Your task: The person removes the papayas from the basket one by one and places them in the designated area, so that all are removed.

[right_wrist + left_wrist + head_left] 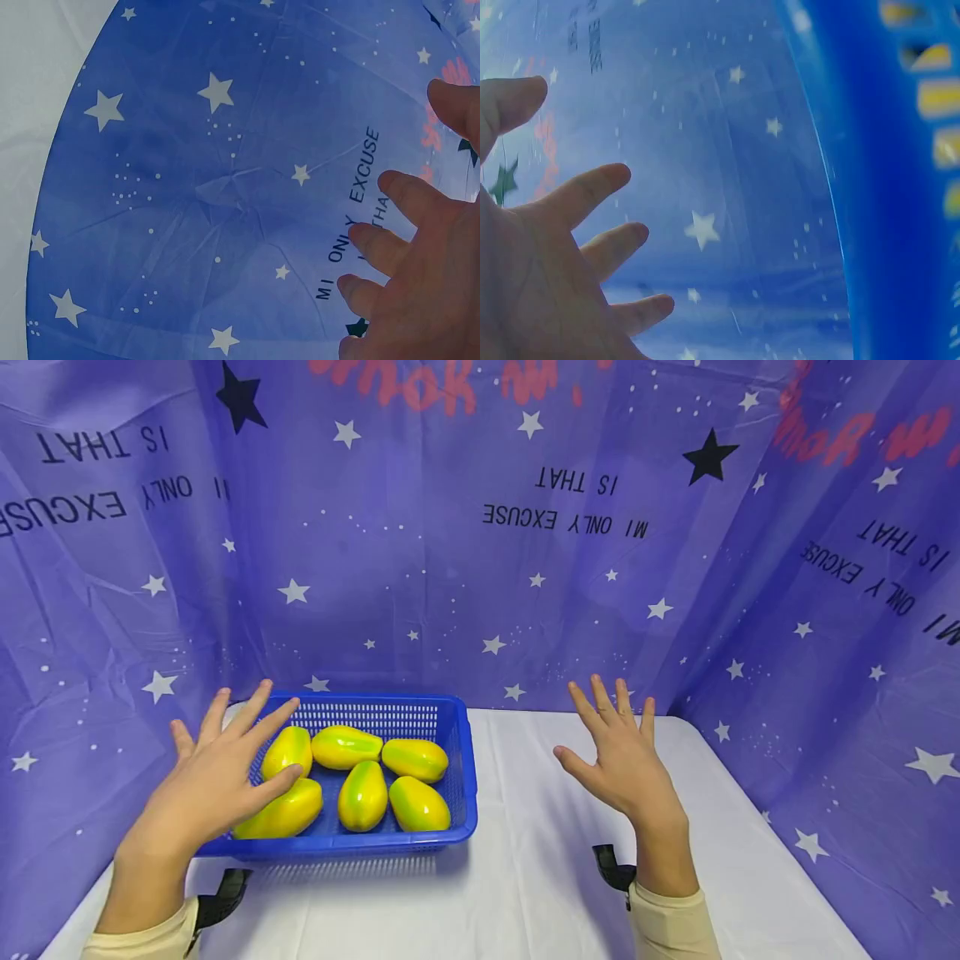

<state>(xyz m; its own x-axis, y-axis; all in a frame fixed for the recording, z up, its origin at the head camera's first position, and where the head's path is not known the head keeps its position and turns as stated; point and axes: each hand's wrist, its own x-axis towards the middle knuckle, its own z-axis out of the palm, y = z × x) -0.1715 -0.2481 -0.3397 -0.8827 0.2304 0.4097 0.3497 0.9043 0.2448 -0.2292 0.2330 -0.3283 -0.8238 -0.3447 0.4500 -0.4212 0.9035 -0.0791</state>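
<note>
A blue plastic basket [471, 777] with slotted walls holds several yellow-green papayas [363, 797], lying in two rough rows. My left hand [213, 781] is spread over the basket's left end, hiding part of the rim and of the nearest papaya [288, 810]. In the left wrist view the left hand [555, 277] holds nothing, and the basket's blue wall [870, 187] stands to the right. My right hand [626, 768] is held up to the right of the basket with fingers apart, above the white tabletop. The right wrist view shows the right hand [420, 277] with nothing in it.
A white cloth [525, 877] covers the table under the basket. Purple curtains [450, 568] with stars and lettering enclose the back and both sides. Black straps [221, 897] sit at the wrists, by beige sleeves [671, 922].
</note>
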